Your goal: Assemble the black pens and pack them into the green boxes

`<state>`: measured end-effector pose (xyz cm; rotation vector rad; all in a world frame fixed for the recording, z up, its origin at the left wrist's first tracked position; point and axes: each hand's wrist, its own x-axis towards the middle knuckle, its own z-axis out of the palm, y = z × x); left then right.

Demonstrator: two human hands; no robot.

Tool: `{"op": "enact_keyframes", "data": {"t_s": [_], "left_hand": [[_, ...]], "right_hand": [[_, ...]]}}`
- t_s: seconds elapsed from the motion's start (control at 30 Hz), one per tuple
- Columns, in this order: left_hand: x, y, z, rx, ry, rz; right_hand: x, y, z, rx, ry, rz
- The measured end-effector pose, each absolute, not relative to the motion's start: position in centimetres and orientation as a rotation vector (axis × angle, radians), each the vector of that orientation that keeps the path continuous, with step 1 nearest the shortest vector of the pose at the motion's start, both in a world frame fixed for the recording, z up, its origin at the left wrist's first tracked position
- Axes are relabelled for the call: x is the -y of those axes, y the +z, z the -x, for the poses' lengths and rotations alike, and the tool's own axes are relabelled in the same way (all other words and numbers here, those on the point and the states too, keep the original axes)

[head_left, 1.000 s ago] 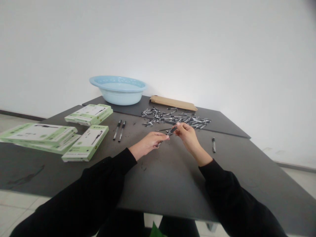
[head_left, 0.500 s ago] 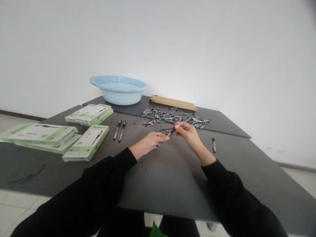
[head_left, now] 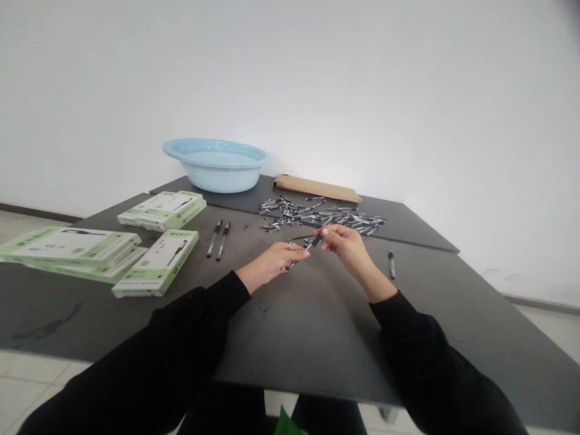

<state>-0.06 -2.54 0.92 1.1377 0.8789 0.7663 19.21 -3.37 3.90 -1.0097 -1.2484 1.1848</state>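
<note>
Over the middle of the table, my left hand is closed on the barrel of a pen with a dark grip. The pen slants up to the right. At its upper end the fingers of my right hand are pinched together; whether a separate small part sits between them is too small to tell. Just beyond both hands spreads a loose heap of pen parts, black and clear. Two pens lie side by side to the left of my hands. A short pen part rests alone to the right.
Green and white pen boxes lie in stacks on the left of the dark table. A light blue basin stands at the back by the wall. Right of it is a long brown cardboard piece.
The fingers of my right hand have shifted slightly at the pen's upper end. My left hand keeps its grip. The whole view has drifted very slightly.
</note>
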Motion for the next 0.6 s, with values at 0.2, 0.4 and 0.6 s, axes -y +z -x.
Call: {"op": "enact_keyframes", "data": {"t_s": [0.2, 0.4, 0.6], "left_hand": [[2.3, 0.6, 0.0, -0.871, 0.769, -1.146], [2.1, 0.0, -0.1, -0.922, 0.791, -1.163], [2.3, 0.3, -0.1, -0.857, 0.79, -1.15]], "right_hand": [[3.4, 3.7, -19.4, 1.294, 1.207, 0.946], [2.9, 2.7, -19.0, 1.259, 1.112, 1.016], [3.2, 2.8, -18.3, 1.321, 1.051, 1.081]]}}
